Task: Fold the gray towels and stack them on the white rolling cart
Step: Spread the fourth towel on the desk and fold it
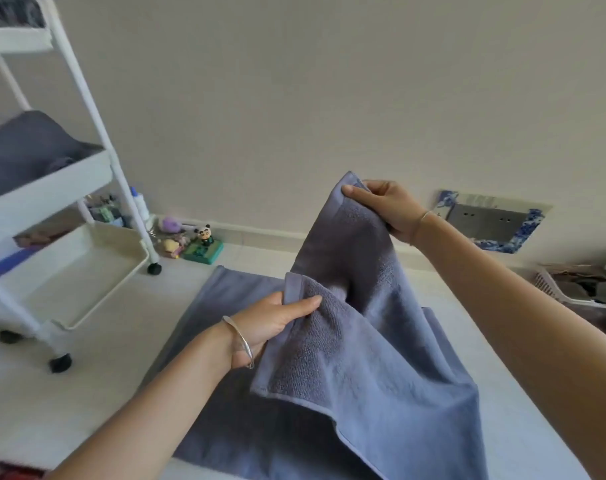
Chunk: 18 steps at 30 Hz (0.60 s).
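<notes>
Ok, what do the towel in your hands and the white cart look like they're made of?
Held towel: probably cotton terry, matte; looped pile shows, with a flat woven border band. White cart: smooth, faintly glossy finish; thin tubular posts suggest painted metal, but the trays could be plastic.

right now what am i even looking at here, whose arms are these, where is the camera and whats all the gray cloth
There is no machine here. A person wears one wide-angle camera on the head, so the single picture looks forward and down along their own bare arms.

The left hand and the right hand each pinch an edge of the same gray towel, with the right hand holding its corner higher. The towel hangs in the air between them.

Beneath it, a second gray towel lies spread flat on the light floor.

At the left stands the white rolling cart, with gray towels already on its middle shelf. Some small toys sit by the wall behind it.
</notes>
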Tool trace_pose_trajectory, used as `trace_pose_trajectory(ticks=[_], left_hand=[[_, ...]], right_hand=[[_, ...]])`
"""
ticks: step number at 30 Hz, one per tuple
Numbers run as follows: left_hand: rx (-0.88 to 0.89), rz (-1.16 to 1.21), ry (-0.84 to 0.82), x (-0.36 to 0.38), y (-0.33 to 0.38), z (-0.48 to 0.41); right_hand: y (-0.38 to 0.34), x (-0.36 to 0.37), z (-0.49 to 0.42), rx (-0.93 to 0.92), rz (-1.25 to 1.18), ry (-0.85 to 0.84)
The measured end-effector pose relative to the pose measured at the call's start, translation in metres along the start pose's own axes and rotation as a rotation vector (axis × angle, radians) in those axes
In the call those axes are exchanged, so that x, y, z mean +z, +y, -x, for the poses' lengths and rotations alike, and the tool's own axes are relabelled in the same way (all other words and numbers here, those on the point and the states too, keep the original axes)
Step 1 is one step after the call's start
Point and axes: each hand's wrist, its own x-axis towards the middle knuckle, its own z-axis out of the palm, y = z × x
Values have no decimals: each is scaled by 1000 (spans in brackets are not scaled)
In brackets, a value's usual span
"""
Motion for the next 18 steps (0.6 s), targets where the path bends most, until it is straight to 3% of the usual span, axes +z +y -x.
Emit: trace_pose_trajectory(ticks=[7,13,16,18], left_hand=[[-10,20,100,-114,-1,28],[-92,33,195,-181,-24,31],[-178,-37,297,-211,-46,29],[-212,-204,374,-238,-66,22]], right_hand=[[13,121,-63,72,99,-31],[47,193,-108,55,373,-46],[88,211,-134,41,432,25],[120,225,-152,53,464,71]])
